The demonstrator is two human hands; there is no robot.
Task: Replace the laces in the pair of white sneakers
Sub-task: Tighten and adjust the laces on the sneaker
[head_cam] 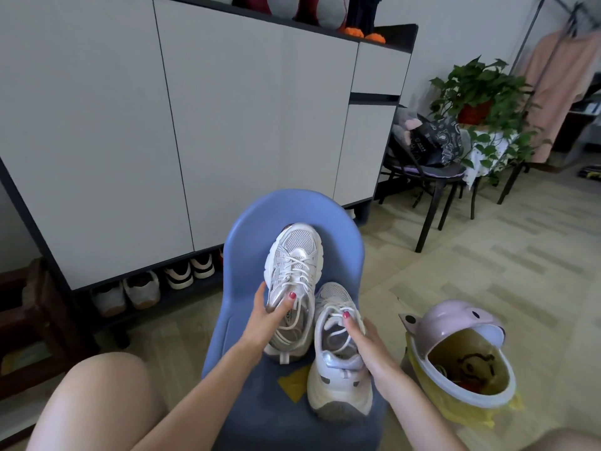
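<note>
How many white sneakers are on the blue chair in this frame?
2. One sneaker leans toe-up against the chair back, held by the left hand; the other sneaker stands on the seat, gripped by the right hand.

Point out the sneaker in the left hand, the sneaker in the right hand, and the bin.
left sneaker (pixel 294 265), head view, on its laced tongue.
right sneaker (pixel 338 393), head view, on its heel.
pink bin (pixel 455 323), head view, on its lid.
</note>
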